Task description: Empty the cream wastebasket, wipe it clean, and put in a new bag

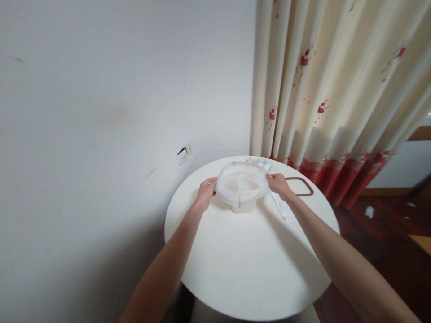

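Note:
A thin, translucent white plastic bag is spread wide between my two hands. My left hand pinches its left edge, and my right hand grips the right edge. Under the bag stands a cream-coloured container; only its lower front shows clearly, and the rest is seen faintly through the plastic. Just right of my right hand lies a brown rounded rectangular frame, partly hidden by the hand and wrist. A white strip lies flat beside my right forearm.
The round white table stands close to a pale wall with a socket. Crumpled clear plastic lies at the table's far side. A cream and red curtain hangs behind it. White scraps lie on the dark floor.

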Demonstrator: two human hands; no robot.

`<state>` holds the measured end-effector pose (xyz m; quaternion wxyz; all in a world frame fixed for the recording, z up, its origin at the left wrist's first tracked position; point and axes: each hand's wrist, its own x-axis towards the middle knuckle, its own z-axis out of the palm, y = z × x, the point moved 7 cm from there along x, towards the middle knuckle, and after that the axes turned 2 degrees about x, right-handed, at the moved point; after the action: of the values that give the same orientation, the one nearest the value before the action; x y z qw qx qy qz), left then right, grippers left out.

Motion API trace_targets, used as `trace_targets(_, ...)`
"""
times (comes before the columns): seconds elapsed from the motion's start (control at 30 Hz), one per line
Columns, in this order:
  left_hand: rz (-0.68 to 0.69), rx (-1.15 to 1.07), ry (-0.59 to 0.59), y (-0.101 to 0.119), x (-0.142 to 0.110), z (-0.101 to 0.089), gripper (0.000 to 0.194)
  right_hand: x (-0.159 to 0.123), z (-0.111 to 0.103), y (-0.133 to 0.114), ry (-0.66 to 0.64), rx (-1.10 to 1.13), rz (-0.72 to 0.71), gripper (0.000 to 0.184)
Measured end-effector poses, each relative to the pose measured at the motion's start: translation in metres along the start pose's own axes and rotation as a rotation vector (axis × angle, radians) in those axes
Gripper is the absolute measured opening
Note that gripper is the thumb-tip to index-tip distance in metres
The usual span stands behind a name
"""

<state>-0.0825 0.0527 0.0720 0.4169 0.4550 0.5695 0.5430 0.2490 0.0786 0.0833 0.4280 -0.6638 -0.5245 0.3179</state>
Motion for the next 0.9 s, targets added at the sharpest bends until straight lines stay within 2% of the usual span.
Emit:
trace_targets(0.13, -0.011, -0.007, 0.068, -0.015, 0.001, -0.003, 0.039, -0.004, 0.007, 0.013, -0.073, -0.003, 0.064, 0.033)
trace_targets(0.27, 0.007, -0.006, 0.025, -0.01, -0.002, -0.004, 0.048, -0.004, 0.006, 0.014, -0.118, 0.007, 0.038, 0.021)
trace_targets(0.33, 0.057, 0.015, -0.027, 0.003, -0.001, -0.001, 0.056, 0.0, 0.004, 0.004, -0.116, 0.028, -0.029, 0.019)
trace_targets(0.4, 0.11, 0.053, -0.08, 0.018, 0.002, 0.004, 0.06, 0.006, 0.003, -0.01, -0.102, 0.05, -0.117, 0.027)
trace_targets(0.47, 0.142, 0.082, -0.112, 0.028, 0.009, 0.011, 0.058, 0.014, 0.006, -0.026, -0.088, 0.06, -0.206, 0.03)
trace_targets(0.57, 0.145, 0.093, -0.113, 0.032, 0.023, 0.02, 0.052, 0.027, 0.016, -0.04, -0.08, 0.043, -0.287, 0.022)
trace_targets(0.77, 0.041, 0.109, -0.092, 0.009, 0.035, 0.027, 0.042, 0.041, 0.032, -0.029, -0.035, -0.022, -0.272, 0.031)
trace_targets(0.9, -0.025, 0.143, -0.144, -0.01, 0.031, 0.031, 0.032, 0.035, 0.039, -0.011, -0.088, -0.062, -0.248, 0.028)
